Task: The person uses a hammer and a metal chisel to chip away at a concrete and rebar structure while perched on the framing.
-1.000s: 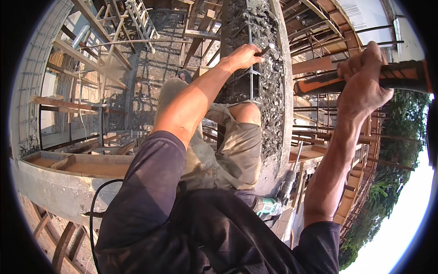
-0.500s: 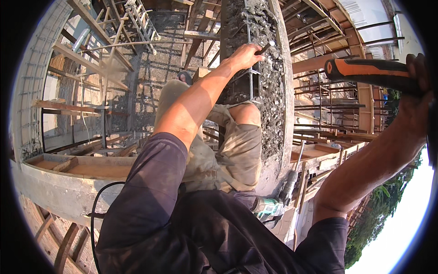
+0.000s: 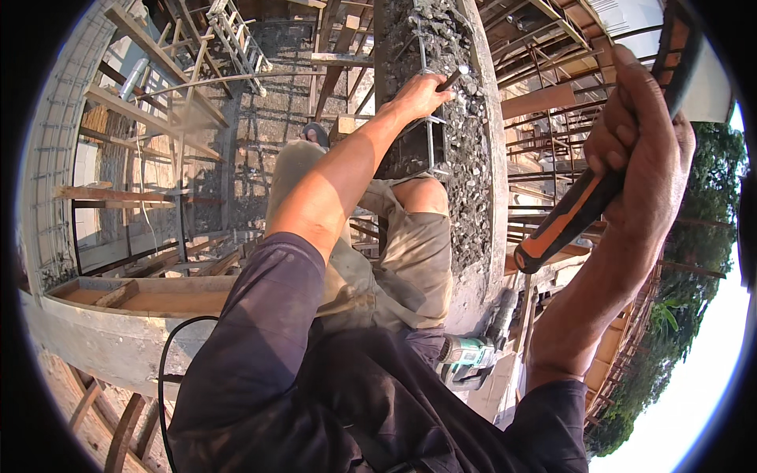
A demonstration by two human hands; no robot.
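My left hand [image 3: 418, 94] grips a dark steel chisel [image 3: 453, 79] and holds its tip against the rough chipped face of a concrete column [image 3: 473, 173]. Thin steel rebar [image 3: 427, 134] shows in the broken concrete just below that hand. My right hand [image 3: 643, 150] is raised high at the right, closed around the orange and black handle of a hammer [image 3: 564, 225]; the hammer's head is out of sight past the upper rim. My knees in khaki shorts press close to the column.
A green power tool [image 3: 473, 351] lies beside the column base, with a black cable [image 3: 169, 370] looping at lower left. Wooden formwork [image 3: 150, 296], scaffolding poles and a ladder [image 3: 236, 35] fill the left. Trees [image 3: 694, 260] stand beyond the edge at right.
My right hand has swung the hammer up and back, the handle tilting from level to steeply upright. My left hand has stayed on the chisel at the column.
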